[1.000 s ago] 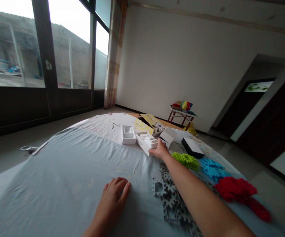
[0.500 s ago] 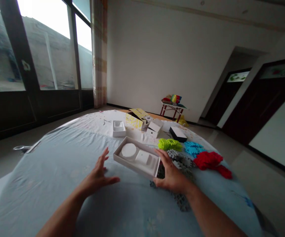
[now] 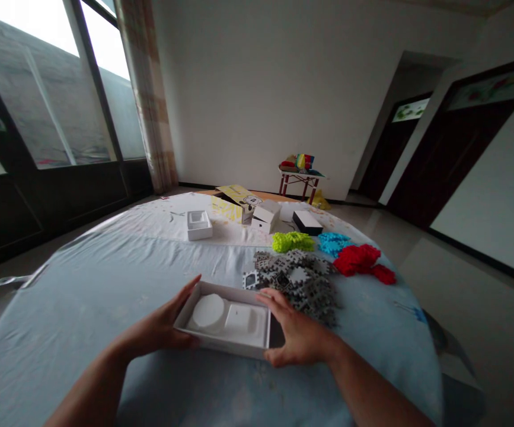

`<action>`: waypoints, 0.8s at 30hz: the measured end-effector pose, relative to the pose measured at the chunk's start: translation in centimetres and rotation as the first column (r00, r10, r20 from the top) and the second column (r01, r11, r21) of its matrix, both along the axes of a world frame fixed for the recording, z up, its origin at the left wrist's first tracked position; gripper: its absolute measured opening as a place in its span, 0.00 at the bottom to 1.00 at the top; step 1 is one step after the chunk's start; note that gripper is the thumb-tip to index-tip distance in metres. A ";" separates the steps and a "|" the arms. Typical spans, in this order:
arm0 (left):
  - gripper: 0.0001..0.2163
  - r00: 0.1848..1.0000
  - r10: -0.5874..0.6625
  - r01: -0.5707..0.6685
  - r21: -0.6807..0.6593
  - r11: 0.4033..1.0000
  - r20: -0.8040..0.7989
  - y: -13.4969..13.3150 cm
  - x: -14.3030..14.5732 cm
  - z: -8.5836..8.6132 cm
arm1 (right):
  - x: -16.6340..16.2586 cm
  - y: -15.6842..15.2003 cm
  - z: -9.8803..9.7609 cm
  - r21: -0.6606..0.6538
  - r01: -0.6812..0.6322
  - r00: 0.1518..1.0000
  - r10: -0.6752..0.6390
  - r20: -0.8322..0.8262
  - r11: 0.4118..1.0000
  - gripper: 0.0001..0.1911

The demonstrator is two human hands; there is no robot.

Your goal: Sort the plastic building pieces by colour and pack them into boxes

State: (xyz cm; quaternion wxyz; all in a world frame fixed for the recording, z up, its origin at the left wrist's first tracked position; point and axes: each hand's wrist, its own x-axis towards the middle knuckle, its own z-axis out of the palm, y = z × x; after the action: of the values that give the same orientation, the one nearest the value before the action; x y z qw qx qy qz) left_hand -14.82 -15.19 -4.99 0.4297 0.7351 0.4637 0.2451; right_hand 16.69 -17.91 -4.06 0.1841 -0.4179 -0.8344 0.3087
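A shallow white box (image 3: 234,346) stands near me on the blue cloth, its top uncovered. Inside it lie a round white disc (image 3: 208,311) and a white block that looks like a plug adapter (image 3: 239,319). My left hand (image 3: 168,323) grips the box's left end, fingers at the far corner and thumb on the near side. Around the right end, my right hand (image 3: 299,332) has its fingers on the far rim and its thumb at the near corner. A dark surface shows between that palm and the box; I cannot tell what it is.
Behind the box lies a heap of grey interlocking pieces (image 3: 303,279). Further off are green pieces (image 3: 292,241), blue pieces (image 3: 333,243) and red pieces (image 3: 358,260). Several boxes stand at the back, among them a white box with an insert (image 3: 199,230) and a yellow carton (image 3: 227,209).
The box has come closer to me and now sits flatter, off the grey pieces. My left hand, apart from it before, now holds its left end. The view has shifted too.
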 end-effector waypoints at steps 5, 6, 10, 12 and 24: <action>0.47 0.998 -0.037 0.037 -0.003 0.999 -0.057 0.4 -0.5 -0.7 | -0.6 0.5 2.0 0.099 0.060 0.997 -0.054 -0.062 0.993 0.42; 0.47 0.998 -0.044 0.045 0.003 0.999 -0.054 0.5 -0.6 -0.9 | -1.0 0.6 2.4 0.154 0.065 0.996 -0.056 -0.065 0.986 0.38; 0.46 0.997 -0.066 0.067 0.028 0.997 -0.030 0.8 -0.8 -1.6 | -3.1 1.0 3.3 0.313 -0.045 0.991 0.003 0.133 0.949 0.28; 0.46 0.997 -0.067 0.068 0.042 0.997 -0.029 0.9 -0.9 -1.7 | -4.2 1.0 3.4 0.344 -0.103 0.953 -0.007 0.304 0.933 0.27; 0.49 0.999 -0.026 0.027 0.033 0.999 -0.034 0.4 -0.8 -1.1 | -5.4 1.8 2.9 0.312 -0.016 0.975 -0.055 0.215 0.950 0.26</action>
State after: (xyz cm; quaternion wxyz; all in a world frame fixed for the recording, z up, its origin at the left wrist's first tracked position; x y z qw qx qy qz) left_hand -15.60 -14.77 -6.05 0.4127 0.7522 0.4568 0.2348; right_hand 11.29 -16.16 -1.20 0.1569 -0.4236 -0.8837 0.1227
